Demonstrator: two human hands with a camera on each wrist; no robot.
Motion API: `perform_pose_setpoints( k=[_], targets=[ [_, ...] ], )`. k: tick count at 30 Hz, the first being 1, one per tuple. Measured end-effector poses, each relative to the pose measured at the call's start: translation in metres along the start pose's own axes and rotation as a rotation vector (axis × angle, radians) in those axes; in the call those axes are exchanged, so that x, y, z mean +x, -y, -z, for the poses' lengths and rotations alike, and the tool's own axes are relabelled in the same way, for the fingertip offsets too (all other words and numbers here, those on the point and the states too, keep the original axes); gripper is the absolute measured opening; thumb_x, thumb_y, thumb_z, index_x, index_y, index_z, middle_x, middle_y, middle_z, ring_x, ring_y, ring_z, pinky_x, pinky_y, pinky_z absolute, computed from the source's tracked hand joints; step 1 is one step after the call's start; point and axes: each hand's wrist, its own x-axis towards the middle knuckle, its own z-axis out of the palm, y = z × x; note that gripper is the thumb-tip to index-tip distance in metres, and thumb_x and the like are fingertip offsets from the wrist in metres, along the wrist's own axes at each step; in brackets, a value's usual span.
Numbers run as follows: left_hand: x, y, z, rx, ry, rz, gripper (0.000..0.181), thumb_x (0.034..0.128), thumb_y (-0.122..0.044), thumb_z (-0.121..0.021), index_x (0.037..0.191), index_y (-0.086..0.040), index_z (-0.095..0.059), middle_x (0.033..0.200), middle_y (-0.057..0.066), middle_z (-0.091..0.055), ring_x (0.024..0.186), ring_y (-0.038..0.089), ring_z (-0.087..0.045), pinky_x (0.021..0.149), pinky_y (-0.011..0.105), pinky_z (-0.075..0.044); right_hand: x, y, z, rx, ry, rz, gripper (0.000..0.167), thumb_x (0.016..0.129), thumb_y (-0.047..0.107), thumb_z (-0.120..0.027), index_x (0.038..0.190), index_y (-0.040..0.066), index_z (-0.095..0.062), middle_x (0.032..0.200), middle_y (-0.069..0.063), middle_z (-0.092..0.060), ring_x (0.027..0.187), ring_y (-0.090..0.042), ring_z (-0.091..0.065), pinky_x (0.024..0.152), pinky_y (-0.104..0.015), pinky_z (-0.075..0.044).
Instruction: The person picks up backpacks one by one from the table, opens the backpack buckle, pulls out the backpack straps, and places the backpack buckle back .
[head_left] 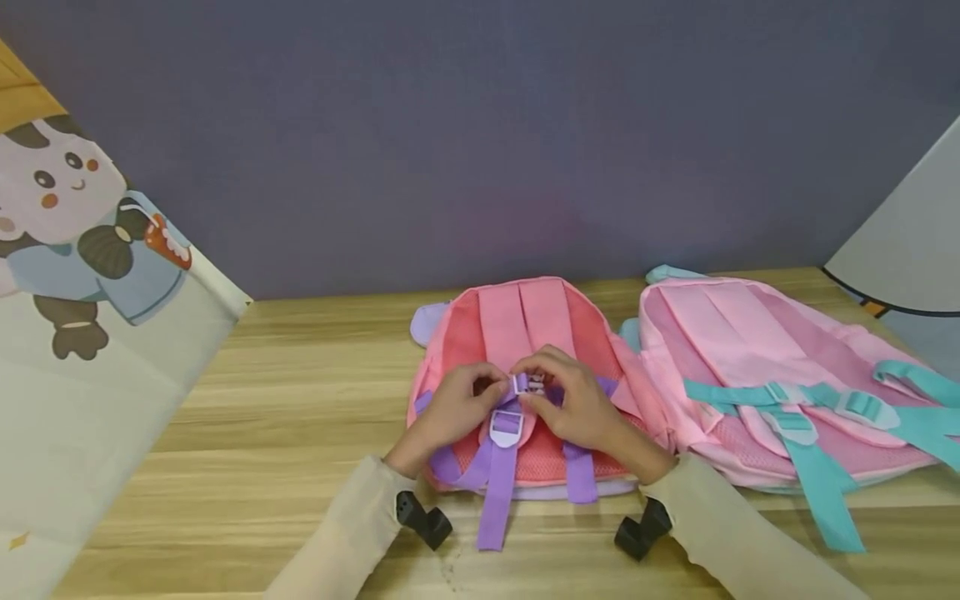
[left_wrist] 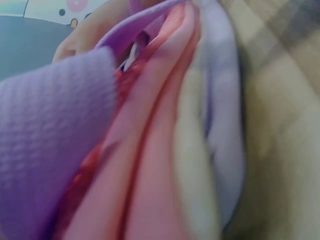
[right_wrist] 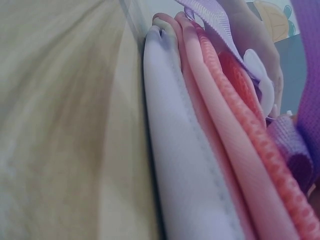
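Observation:
A coral-pink backpack (head_left: 498,333) lies with its shoulder straps up. Over its middle, both hands meet at a small white buckle (head_left: 536,385) on purple webbing. My left hand (head_left: 459,406) pinches the webbing at the buckle's left side with thumb and forefinger. From the right, my right hand (head_left: 576,402) grips the buckle, thumb below and fingers above. The fingers partly cover it, so I cannot tell whether its halves are joined. Just below hangs a white strap adjuster (head_left: 506,427) with a purple strap end (head_left: 495,508). The left wrist view shows mostly the bag's side and purple webbing (left_wrist: 55,135).
Against the coral bag's right side lies a light pink backpack (head_left: 738,333) with teal straps (head_left: 825,492) trailing over the wooden table (head_left: 300,392). A dark grey panel (head_left: 480,142) stands behind. Cartoon-printed panels (head_left: 82,333) flank the table.

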Motion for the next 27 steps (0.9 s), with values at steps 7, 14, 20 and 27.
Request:
perform_pose_setpoints(
  k=[7,14,20,27],
  targets=[
    [0.0007,0.0038,0.0069,0.052,0.041,-0.021,0.013,0.0918,-0.007,-0.057,0.093,-0.001,-0.069,0.085,0.008,-0.066,0.073,0.007,-0.051,0.068,0.019,-0.043,-0.0002,-0.0005,-0.001,0.012,0.005,-0.016,0.031,0.079,-0.001,-0.071,0.106,0.011,-0.064,0.092,0.001,-0.06,0.081,-0.01,-0.053,0.072,-0.027,-0.049],
    [0.0012,0.0024,0.0053,0.061,0.031,-0.027,0.012,0.0913,-0.006,-0.058,0.091,-0.001,-0.069,0.084,0.008,-0.066,0.072,0.007,-0.05,0.068,0.019,-0.043,-0.0001,0.0,0.0003,0.018,0.019,-0.028,0.031,0.079,-0.001,-0.071,0.107,0.01,-0.064,0.094,0.001,-0.06,0.082,-0.011,-0.053,0.073,-0.028,-0.049],
    [0.0009,0.0,0.0038,0.06,0.015,-0.021,0.012,0.0917,-0.005,-0.058,0.09,-0.001,-0.069,0.085,0.008,-0.066,0.074,0.008,-0.051,0.07,0.02,-0.043,0.0007,0.0003,0.0008,0.009,0.031,-0.031,0.03,0.08,0.0,-0.071,0.108,0.01,-0.064,0.095,0.0,-0.06,0.082,-0.011,-0.053,0.073,-0.028,-0.048],
    [0.0002,0.0002,0.0009,0.029,0.003,0.004,0.012,0.092,-0.005,-0.058,0.092,0.0,-0.068,0.087,0.009,-0.067,0.072,0.007,-0.052,0.07,0.02,-0.044,0.0001,0.0013,0.0007,0.026,0.057,-0.049,0.031,0.08,0.0,-0.071,0.108,0.01,-0.063,0.097,0.0,-0.06,0.082,-0.011,-0.053,0.074,-0.028,-0.048]
  ],
)
